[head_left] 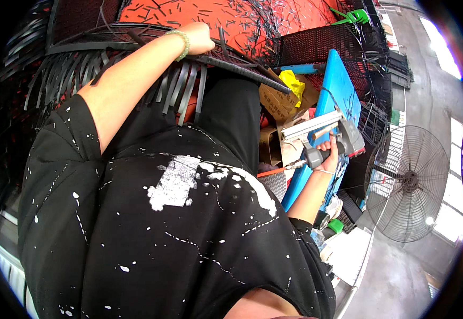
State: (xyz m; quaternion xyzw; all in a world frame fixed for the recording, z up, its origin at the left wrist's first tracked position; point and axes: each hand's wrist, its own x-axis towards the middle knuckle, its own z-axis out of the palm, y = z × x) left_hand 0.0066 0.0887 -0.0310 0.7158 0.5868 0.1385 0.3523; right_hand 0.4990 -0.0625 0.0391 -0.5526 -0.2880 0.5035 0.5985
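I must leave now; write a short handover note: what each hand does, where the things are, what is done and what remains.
Left hand: closed on the dark woven frame, by its curved rim, loose strip ends hanging below.
Right hand: grips the grey pneumatic stapler at the handle, held away from the frame, beside the blue stool.
Done: much of the weave is in place; cut strip scraps lie on the red floor.
Left: the hanging strip ends are loose and untrimmed.

Grey metal staple gun [331, 139], blue plastic stool [343, 87]
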